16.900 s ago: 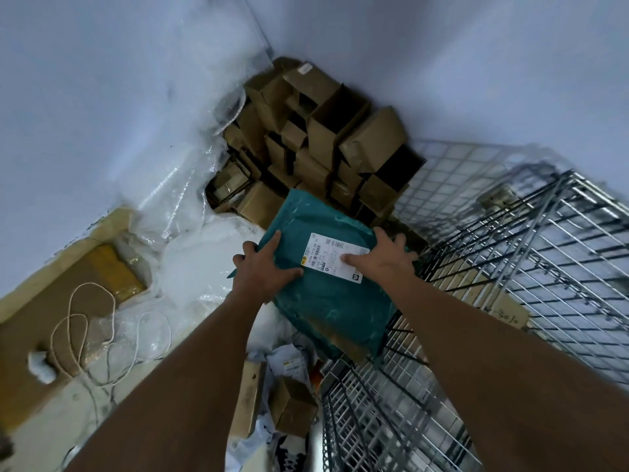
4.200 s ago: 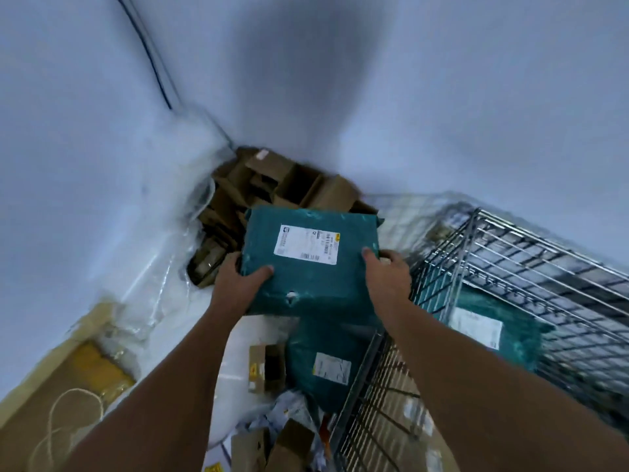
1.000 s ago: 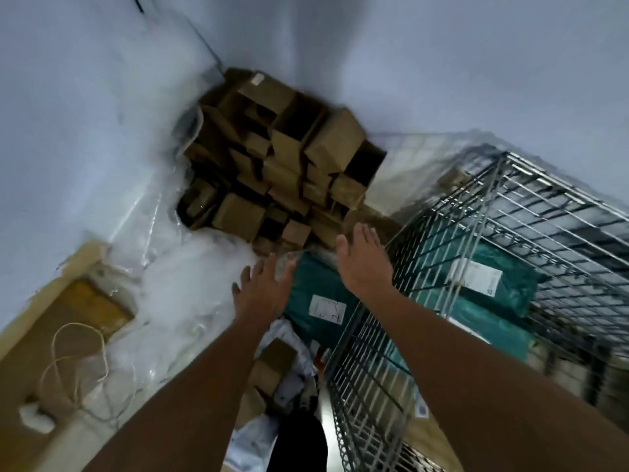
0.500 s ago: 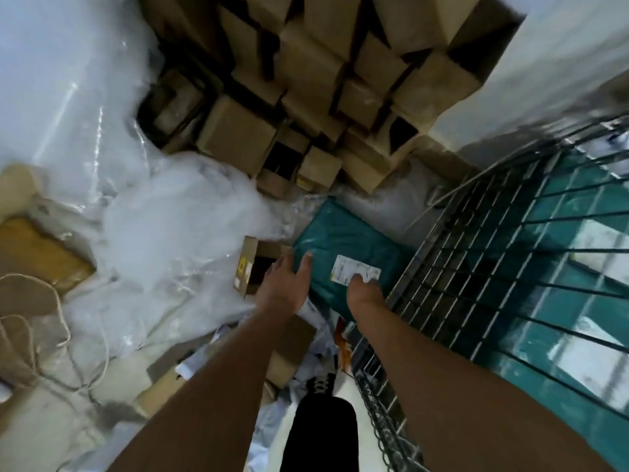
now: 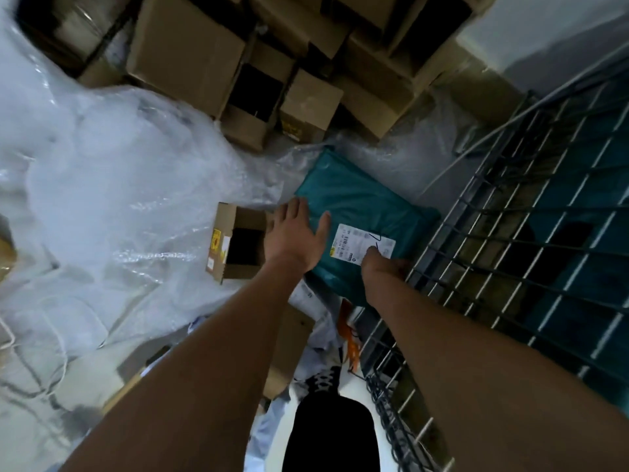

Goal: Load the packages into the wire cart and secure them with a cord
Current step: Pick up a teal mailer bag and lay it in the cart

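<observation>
- Since the teal package (image 5: 360,212) is lying flat on the floor mid-frame, touching the wire cart (image 5: 531,233) at right, I'd be working fingers under both long edges before lifting, so the soft bag isn't sagging.
- Left hand (image 5: 294,235) is reaching down, fingers straight and spread, resting at the package's left edge beside a small open box (image 5: 235,247).
- Right hand (image 5: 381,265) is curling over the near edge by the white label (image 5: 362,245); looks like it's gripping, though fingertips are hidden.

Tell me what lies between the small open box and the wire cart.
In the head view, the teal package lies between the open box and the cart, with the left hand and the right hand on it.
</observation>
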A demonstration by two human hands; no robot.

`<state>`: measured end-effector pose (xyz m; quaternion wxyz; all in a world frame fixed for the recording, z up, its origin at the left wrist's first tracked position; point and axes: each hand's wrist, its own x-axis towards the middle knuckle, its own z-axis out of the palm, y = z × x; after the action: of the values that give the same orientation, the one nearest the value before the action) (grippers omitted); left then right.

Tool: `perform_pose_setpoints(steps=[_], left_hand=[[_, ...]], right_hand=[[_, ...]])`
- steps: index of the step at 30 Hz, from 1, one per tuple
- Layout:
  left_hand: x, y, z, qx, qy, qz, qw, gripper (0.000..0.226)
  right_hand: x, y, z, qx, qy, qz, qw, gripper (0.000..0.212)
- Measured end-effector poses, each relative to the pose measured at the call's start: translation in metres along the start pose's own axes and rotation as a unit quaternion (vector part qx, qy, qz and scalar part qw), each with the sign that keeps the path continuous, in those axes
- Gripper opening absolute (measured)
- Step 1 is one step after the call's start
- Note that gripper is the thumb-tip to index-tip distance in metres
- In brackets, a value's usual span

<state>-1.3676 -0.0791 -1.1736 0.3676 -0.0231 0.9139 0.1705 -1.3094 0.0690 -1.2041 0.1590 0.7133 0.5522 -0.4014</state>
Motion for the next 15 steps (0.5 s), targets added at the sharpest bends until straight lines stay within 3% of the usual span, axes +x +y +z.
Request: perform_pose_setpoints(steps=[2, 7, 12, 15], left_hand=[[0.012, 0.008, 0.004, 0.023, -0.007, 0.018, 1.000, 0.084], [0.050, 0.007, 0.003, -0.069, -0.108, -0.053, 0.990, 0.082], [0.045, -0.015, -0.016, -0.139, -0.074, -0.108, 0.982, 0.066], [0.026, -0.021, -0.024, -0.220, -0.097, -0.160, 0.957, 0.071]], right_hand=[[0.012, 0.004, 0.000, 0.049, -0.013, 0.010, 0.999, 0.082], [0.025, 0.014, -0.002, 0.143, -0.044, 0.015, 0.989, 0.086], [-0.004, 0.012, -0.001, 0.172, -0.108, 0.048, 0.978, 0.062], [-0.028, 0.008, 0.000, 0.147, -0.145, 0.051, 0.977, 0.065]])
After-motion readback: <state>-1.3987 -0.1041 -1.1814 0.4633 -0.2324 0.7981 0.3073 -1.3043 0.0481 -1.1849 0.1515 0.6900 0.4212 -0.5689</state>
